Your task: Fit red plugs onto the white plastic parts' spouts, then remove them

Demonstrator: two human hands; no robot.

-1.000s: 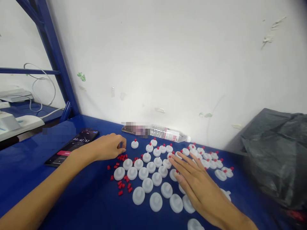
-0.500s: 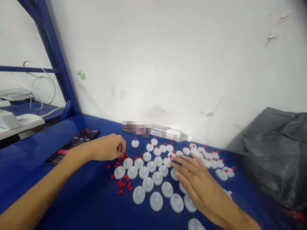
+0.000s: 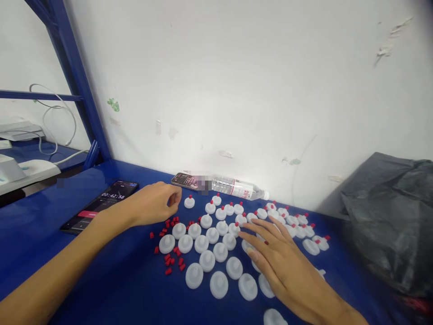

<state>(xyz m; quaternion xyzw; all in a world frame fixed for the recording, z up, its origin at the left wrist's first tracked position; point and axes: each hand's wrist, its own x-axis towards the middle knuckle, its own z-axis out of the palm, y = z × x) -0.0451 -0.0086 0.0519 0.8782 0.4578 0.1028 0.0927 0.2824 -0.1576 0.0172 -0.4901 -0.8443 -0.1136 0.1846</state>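
Several white round plastic caps (image 3: 206, 259) lie in rows on the blue table (image 3: 111, 280); those farther back (image 3: 230, 209) carry small red tips. Loose red tips (image 3: 173, 262) are scattered at the left of the caps. My left hand (image 3: 154, 204) hovers just above the red pile, fingers curled and pinched together on something I cannot make out. My right hand (image 3: 278, 262) lies flat over the caps at the right, fingers spread, index tip near a red-tipped cap (image 3: 234, 228).
A phone showing a timer (image 3: 101, 203) lies at the left, a second phone (image 3: 185, 180) and a lying water bottle (image 3: 238, 188) rest by the white wall. A black plastic bag (image 3: 389, 221) fills the right. A blue rack post (image 3: 76, 76) stands at left.
My left hand has lifted slightly from the red pile and moved toward the back. My right hand has stayed flat on the caps, shifting only a little.
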